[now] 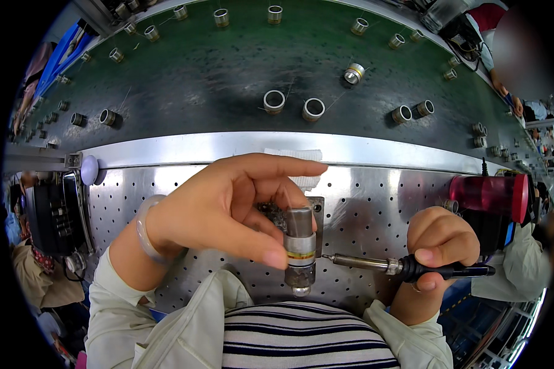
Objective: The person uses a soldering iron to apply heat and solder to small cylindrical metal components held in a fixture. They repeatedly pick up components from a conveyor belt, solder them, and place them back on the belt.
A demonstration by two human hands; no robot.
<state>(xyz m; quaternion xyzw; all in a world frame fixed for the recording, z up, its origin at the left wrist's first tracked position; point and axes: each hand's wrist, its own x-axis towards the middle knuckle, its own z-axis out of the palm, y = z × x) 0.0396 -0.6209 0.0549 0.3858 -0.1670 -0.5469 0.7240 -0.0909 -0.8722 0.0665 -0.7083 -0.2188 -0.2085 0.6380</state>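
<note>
In front of my body stands a dark post with a silver metal ring around it, banded in yellow. My left hand curls about this ring and post from the left. Its thumb lies against the ring's left side, the index finger stretches out above, and the other fingers pass behind the post. In my right hand is a soldering iron, gripped by its black handle. The iron points left, and its thin tip comes close to the ring's right side; whether they touch, I cannot tell.
A perforated metal worktop lies under my hands. Beyond its raised silver edge runs a green belt with several loose metal rings. A pink-red container stands at the right, a dark device at the left. White cloth lies behind the post.
</note>
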